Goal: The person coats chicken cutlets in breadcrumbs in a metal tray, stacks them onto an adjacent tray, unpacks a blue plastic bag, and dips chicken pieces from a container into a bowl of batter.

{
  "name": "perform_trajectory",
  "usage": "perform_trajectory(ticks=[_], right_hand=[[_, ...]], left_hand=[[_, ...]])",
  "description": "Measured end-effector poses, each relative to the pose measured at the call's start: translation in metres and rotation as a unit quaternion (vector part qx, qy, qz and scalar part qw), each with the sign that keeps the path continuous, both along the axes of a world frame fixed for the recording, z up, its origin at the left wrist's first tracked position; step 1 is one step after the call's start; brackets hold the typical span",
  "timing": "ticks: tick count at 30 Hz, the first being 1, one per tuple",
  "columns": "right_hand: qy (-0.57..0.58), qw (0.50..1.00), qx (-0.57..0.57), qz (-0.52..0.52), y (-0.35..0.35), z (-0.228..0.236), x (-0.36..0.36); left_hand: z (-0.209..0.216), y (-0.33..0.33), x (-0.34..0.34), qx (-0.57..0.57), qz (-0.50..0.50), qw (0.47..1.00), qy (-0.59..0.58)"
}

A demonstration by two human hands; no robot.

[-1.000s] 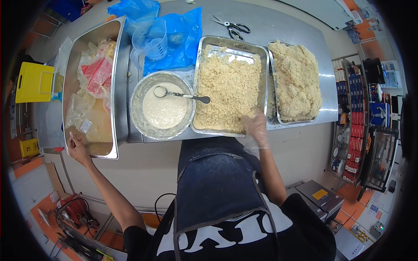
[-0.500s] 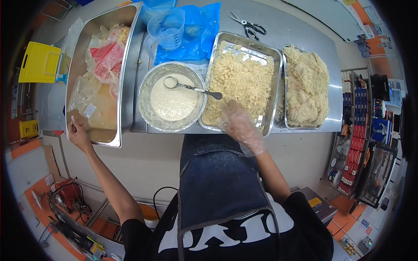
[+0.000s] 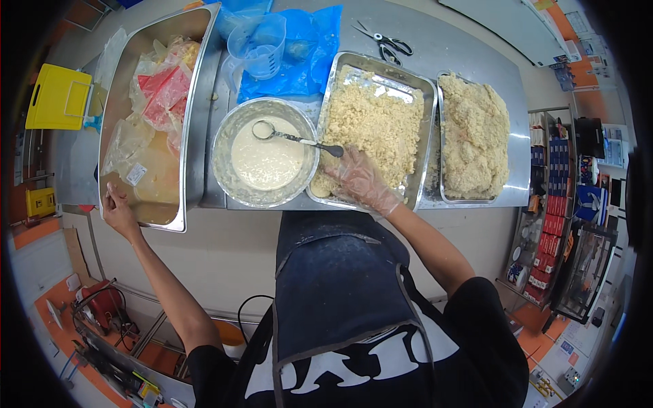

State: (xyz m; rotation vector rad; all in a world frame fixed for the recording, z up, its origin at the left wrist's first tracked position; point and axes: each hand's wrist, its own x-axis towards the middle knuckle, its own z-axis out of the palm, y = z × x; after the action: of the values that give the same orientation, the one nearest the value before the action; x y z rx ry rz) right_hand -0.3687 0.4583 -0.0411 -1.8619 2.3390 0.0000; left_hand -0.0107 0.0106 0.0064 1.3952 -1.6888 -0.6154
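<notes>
My bare left hand point(image 3: 120, 212) grips the near left corner of a deep steel pan point(image 3: 181, 197). Inside the pan are crumpled clear and red plastic bags point(image 3: 163, 95) and some yellowish liquid. My right hand point(image 3: 364, 182), in a clear plastic glove, rests with fingers stretched on pale crumbs point(image 3: 381, 115) in a shallow steel tray point(image 3: 431, 122). Whatever lies under its fingers is hidden. Just left stands a steel bowl point(image 3: 222, 178) of creamy batter point(image 3: 265, 166). A black-handled ladle point(image 3: 306, 141) lies across it, its handle end near my right fingers.
Right of the tray, a second tray holds heaped crumb-coated food point(image 3: 474, 139). Black scissors point(image 3: 386, 44) lie behind. A clear measuring jug point(image 3: 262, 51) and blue plastic bag point(image 3: 309, 58) are at the back. A yellow board point(image 3: 58, 96) stands far left; shelves point(image 3: 551, 197) stand right.
My right hand has turned and moved slightly left, lower onto the crumbs beside the bowl. My left hand keeps its hold on the pan corner. The whole view has shifted a little.
</notes>
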Motion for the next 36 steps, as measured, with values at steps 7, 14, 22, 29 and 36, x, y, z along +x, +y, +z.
perform_trajectory(ticks=[7,14,22,29,36], right_hand=[[-0.066,0.995,-0.078,0.015,0.006,-0.006,-0.001],[-0.107,0.983,-0.150,0.014,0.028,0.003,-0.018],[-0.172,0.940,-0.295,-0.025,0.060,0.044,-0.071],[0.048,0.958,-0.257,-0.120,0.082,0.053,-0.068],[-0.112,0.907,-0.094,-0.394,0.084,0.045,0.022]], left_hand=[[0.002,0.002,-0.005,-0.007,0.000,1.000,0.005],[-0.002,-0.001,0.001,0.008,0.004,1.000,0.012],[-0.005,-0.006,0.003,-0.007,0.000,1.000,-0.007],[-0.009,-0.010,0.008,-0.015,-0.006,1.000,-0.018],[-0.008,-0.006,0.006,-0.010,0.009,0.999,-0.052]])
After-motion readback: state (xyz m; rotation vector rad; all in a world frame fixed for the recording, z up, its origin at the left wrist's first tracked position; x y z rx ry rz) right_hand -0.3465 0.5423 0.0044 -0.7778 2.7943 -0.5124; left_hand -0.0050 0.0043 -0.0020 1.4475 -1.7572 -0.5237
